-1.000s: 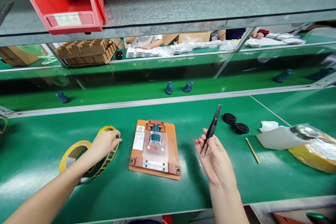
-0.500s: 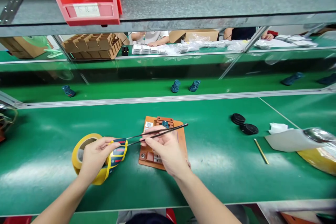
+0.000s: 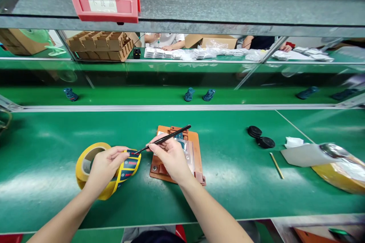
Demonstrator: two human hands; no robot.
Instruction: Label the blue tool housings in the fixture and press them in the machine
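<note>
My left hand (image 3: 107, 165) pinches the free end of a strip of blue labels (image 3: 127, 166) on yellow backing. The strip curls off a yellow label roll (image 3: 81, 167) that lies under and beside this hand. My right hand (image 3: 169, 155) grips black tweezers (image 3: 171, 135), whose tips touch or nearly touch the strip's top label beside my left fingers. Below the right hand sits an orange-brown fixture plate (image 3: 196, 148) with a clear cover and a small blue part (image 3: 179, 136) at its top; the hand hides some of it.
To the right lie black round caps (image 3: 265, 142), a thin yellow stick (image 3: 276, 165), white tissue (image 3: 293, 142) and a translucent bottle (image 3: 308, 155). Several blue housings (image 3: 209, 95) stand on the green strip beyond the rail. A red bin (image 3: 108, 9) sits on the shelf above; co-workers' hands show behind.
The tweezers' tips have come together and moved left onto or close to the label strip. My right hand has shifted slightly left; the left keeps its pinch.
</note>
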